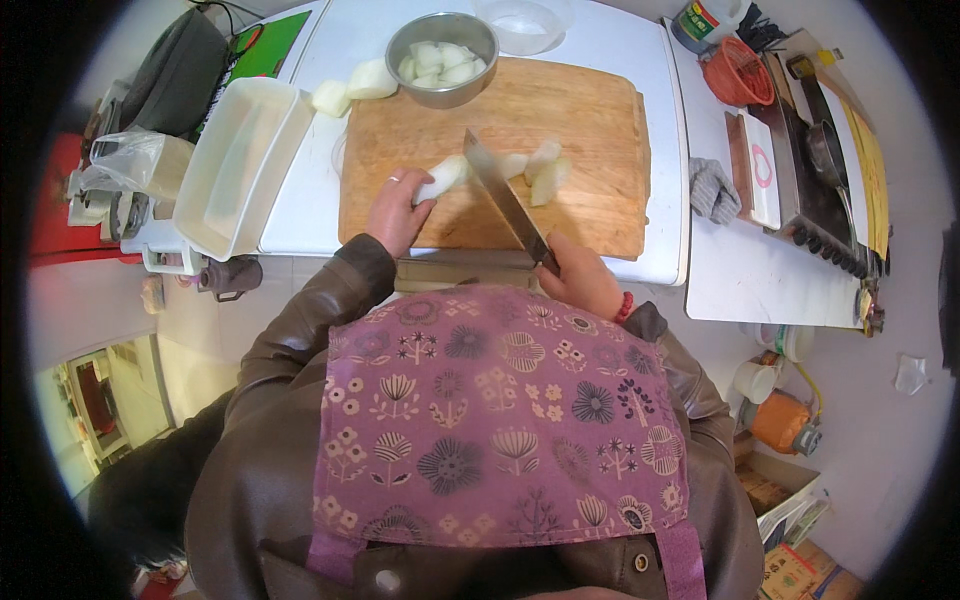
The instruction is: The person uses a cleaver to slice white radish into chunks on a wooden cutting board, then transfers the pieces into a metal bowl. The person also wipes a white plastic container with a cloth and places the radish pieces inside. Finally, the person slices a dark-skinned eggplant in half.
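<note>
My right hand (581, 274) grips the handle of a large kitchen knife (506, 199), its blade slanting up and left over the wooden cutting board (600, 112). The left hand (401, 210), with a ring on one finger, holds a pale, peeled vegetable piece (446, 176) just left of the blade. Several cut pieces (549, 180) lie right of the blade. A steel bowl (442, 94) holding more pale chunks stands at the board's far edge. Two larger pale pieces (371, 79) rest left of the bowl.
An empty-looking white plastic bin (236, 165) stands left of the board. Behind the bowl is a clear plastic bowl (525, 26). On the right side table are a grey cloth (712, 191), a red plastic basket (739, 71) and a ladle (825, 154). A plastic bag (142, 161) sits far left.
</note>
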A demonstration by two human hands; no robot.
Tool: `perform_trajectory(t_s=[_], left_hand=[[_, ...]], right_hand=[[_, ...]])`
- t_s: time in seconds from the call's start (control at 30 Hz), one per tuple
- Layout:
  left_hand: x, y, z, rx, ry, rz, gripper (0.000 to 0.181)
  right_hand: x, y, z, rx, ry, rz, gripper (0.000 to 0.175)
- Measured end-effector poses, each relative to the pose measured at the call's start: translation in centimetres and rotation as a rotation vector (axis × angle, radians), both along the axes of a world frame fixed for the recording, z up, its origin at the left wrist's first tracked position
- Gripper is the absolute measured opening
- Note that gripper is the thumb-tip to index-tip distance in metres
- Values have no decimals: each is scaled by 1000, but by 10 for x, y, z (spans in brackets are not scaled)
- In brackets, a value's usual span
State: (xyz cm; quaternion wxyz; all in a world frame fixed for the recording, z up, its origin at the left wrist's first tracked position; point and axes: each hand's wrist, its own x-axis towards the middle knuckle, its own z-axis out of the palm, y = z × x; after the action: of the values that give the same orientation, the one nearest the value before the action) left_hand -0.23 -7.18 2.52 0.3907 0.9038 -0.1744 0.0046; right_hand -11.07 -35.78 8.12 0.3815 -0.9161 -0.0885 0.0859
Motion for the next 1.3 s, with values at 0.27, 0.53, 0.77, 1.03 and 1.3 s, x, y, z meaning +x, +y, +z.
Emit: perform_trajectory(t_s=[0.27,0.53,0.77,1.03,1.3], left_hand=[[1,7,-3,-177,-88,12,29],[-3,17,-11,-12,-74,-17,26],[1,17,-20,-67,-239,-81,24],[6,18,-27,-54,-260,-119,19],[2,14,-16,-9,-145,-92,26]], right_hand=[[10,7,10,51,-106,49,24],[24,31,30,-82,6,143,18],[25,41,37,-89,-39,143,15],[30,41,31,-206,78,129,18],[33,38,6,-119,-61,164,23]])
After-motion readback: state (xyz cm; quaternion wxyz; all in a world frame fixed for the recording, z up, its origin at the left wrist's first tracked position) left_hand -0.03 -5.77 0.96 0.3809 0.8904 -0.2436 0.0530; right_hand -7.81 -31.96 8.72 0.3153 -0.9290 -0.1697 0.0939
